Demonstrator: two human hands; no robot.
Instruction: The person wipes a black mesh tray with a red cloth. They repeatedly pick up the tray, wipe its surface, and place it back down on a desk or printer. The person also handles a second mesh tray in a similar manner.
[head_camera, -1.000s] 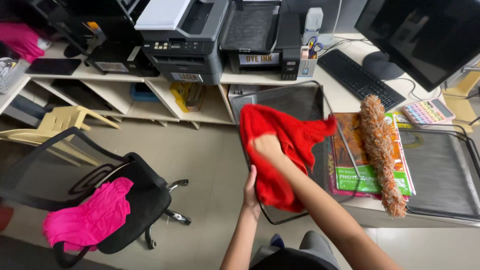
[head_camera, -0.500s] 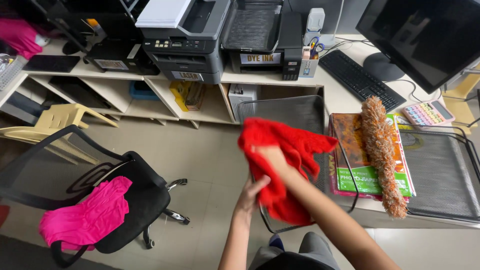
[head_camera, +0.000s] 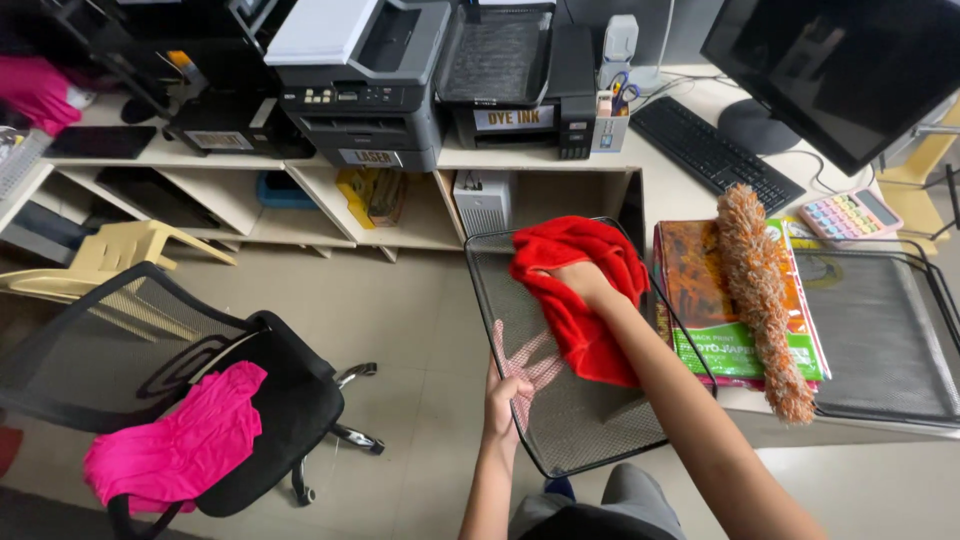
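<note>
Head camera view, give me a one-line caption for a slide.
Left hand holds a black mesh tray while the right hand presses a red cloth against it.

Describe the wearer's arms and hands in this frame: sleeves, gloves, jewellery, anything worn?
Both arms are bare from the lower frame edge to the fingertips: no sleeves in view. The left hand and right hand wear no gloves, and no rings, bracelets or watch show. The arms are slim. Fingernail detail is too small to tell.
</note>
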